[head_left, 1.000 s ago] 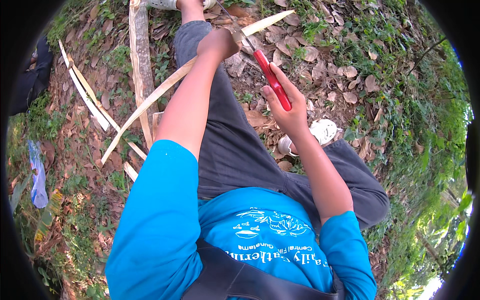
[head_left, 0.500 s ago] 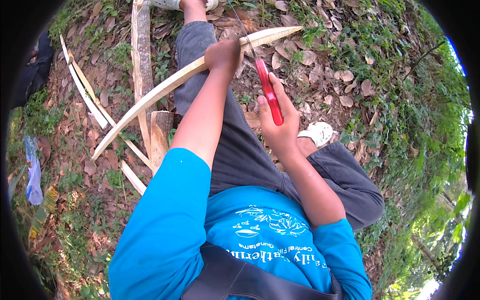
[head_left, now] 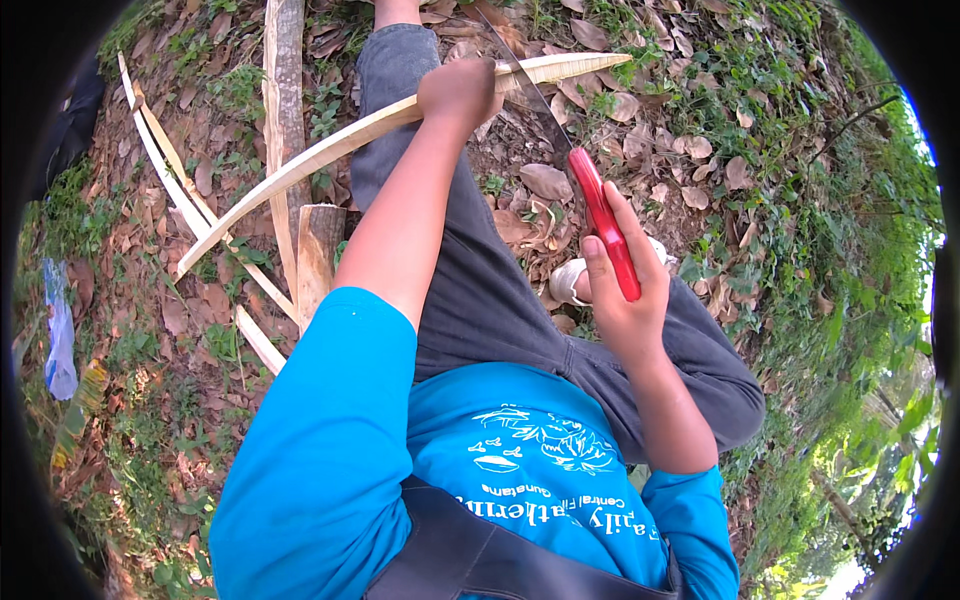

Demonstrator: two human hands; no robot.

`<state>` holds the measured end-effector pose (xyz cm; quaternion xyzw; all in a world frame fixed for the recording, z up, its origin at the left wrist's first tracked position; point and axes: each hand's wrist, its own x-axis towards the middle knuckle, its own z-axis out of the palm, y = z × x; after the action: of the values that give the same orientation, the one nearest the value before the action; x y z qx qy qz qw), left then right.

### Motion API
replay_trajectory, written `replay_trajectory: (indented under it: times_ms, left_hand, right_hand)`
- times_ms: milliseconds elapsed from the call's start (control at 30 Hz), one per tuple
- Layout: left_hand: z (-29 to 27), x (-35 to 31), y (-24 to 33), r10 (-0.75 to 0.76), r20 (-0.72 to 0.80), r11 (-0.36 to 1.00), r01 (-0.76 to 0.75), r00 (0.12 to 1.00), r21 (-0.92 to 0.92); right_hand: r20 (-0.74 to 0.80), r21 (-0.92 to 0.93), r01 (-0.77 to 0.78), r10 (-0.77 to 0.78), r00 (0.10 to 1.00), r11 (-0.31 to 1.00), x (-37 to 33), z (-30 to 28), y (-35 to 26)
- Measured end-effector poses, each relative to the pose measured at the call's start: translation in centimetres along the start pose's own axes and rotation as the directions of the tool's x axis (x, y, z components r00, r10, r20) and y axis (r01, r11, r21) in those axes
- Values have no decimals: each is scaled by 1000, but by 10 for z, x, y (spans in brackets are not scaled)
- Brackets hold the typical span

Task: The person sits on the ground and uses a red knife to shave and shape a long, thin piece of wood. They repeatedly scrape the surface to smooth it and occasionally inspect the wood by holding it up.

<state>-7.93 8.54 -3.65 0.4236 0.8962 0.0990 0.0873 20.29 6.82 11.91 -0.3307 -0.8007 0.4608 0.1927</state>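
A long, curved strip of pale wood lies across my raised left leg, its pointed end to the far right. My left hand is closed round it near the knee. Just right of that fist, the thin dark blade of a saw lies across the strip. My right hand grips the saw's red handle, with the thumb and a finger along its sides. Contact between the blade's edge and the wood is too small to make out.
On the left, more split wood strips lie on leaf-strewn ground near a debarked pole and a short cut stump. A bluish plastic bag is at the far left. Plants cover the slope on the right.
My right hand has drawn the saw back toward me and to the right, so more blade shows beside the wood. The strip and my left hand have shifted slightly right.
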Motion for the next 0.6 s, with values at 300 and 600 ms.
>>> replay_trajectory:
  times_ms: [300, 600]
  left_hand:
    - [0, -3, -2, -16, -70, 997, 11, 997, -83]
    - [-20, -17, -21, 22, 10, 973, -19, 1000, -231]
  right_hand:
    - [-82, 89, -82, 89, 993, 993, 50, 54, 3]
    - [-55, 213, 48, -37, 998, 976, 45, 53, 3]
